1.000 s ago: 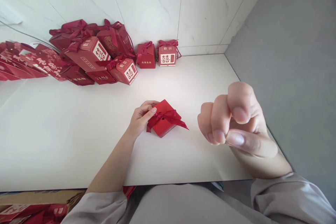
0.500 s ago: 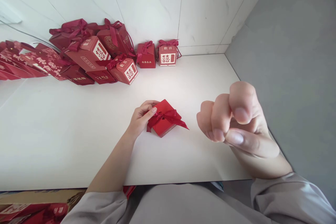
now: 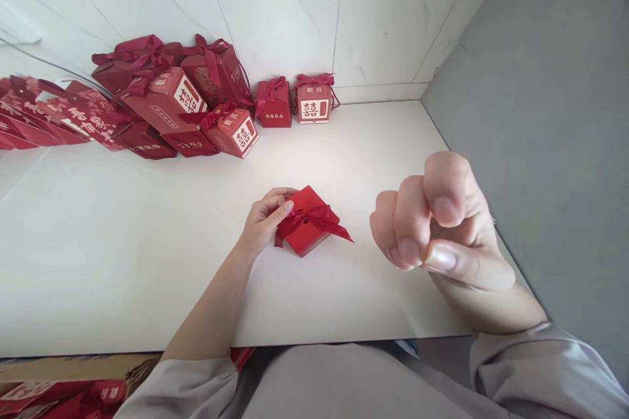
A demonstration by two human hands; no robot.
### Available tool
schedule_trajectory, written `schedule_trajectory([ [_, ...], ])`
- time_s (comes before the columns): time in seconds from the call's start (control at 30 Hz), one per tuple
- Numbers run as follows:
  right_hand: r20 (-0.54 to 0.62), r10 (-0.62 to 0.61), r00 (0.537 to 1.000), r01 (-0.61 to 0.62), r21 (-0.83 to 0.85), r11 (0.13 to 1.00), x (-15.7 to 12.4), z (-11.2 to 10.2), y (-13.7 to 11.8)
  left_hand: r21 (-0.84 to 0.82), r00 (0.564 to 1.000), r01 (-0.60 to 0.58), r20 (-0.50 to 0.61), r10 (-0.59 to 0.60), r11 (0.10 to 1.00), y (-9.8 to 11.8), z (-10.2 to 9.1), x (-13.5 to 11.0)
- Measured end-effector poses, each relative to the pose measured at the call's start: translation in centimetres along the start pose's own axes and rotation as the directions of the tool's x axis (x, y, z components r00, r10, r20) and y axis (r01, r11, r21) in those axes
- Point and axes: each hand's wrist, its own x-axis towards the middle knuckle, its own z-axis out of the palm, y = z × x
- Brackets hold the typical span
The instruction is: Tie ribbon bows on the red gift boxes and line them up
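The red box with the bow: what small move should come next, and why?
Probably lower the right hand to straighten the ribbon's right end. The left hand already steadies the red box, the right is raised apart from it with nothing visible in its grasp, and that end sticks out past the box's edge.

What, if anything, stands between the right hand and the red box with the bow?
No separate object visible. The right hand is raised, right of the red box; only the box's own ribbon tail juts out on that side. The left hand has its grip on the opposite side.
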Motion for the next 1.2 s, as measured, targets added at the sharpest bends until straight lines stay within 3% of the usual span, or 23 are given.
schedule_trajectory([
  [0.2,0.008,-0.042,0.999,0.042,0.013,0.999,-0.07,-0.18,0.05,0.01,1.0,0.006,-0.008,-0.006,1.0,0.05,-0.01,-0.01],
  [0.37,0.004,0.026,1.0,-0.027,0.022,0.999,-0.19,-0.17,-0.16,-0.002,1.0,0.005,-0.005,-0.005,1.0,0.0,-0.09,-0.03],
  [0.7,0.016,0.052,0.999,-0.053,0.068,0.996,-0.09,-0.2,-0.36,-0.021,1.0,0.004,0.003,-0.004,1.0,-0.08,0.01,0.06],
  [1.2,0.002,0.033,0.999,-0.033,0.029,0.999,-0.2,-0.03,-0.46,-0.016,1.0,0.0,-0.001,0.0,1.0,-0.32,-0.09,0.25],
])
